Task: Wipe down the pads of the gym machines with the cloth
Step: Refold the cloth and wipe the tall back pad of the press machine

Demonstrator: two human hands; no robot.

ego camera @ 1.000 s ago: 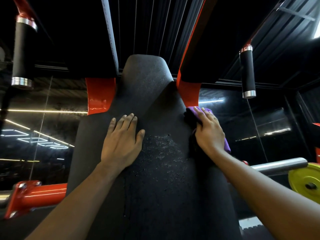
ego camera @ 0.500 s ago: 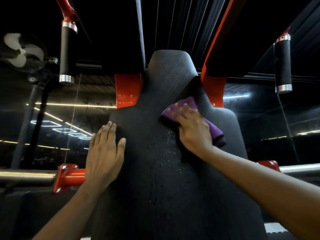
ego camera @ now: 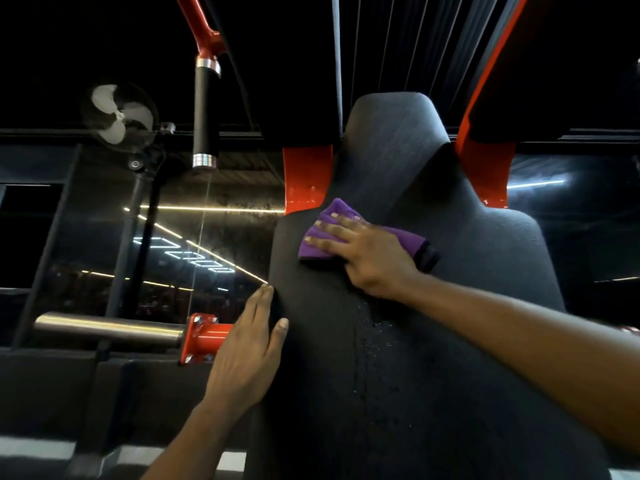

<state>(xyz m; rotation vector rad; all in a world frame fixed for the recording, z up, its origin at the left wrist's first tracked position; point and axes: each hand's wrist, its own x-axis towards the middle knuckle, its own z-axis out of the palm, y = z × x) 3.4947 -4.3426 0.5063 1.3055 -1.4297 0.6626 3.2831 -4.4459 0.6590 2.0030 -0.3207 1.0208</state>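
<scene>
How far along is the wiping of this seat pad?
Done, seemingly: the upper right of the back pad looks dry. In hand: the right hand presses the purple cloth on its upper left; the left hand rests on its left edge. Left: droplets speckle the middle and lower pad, so that area likely awaits wiping.

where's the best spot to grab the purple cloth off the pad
Probably the dark-edged end sticking out past the right hand, pinched from the right: the purple cloth lies flat on the pad, and that end looks thicker.
</scene>
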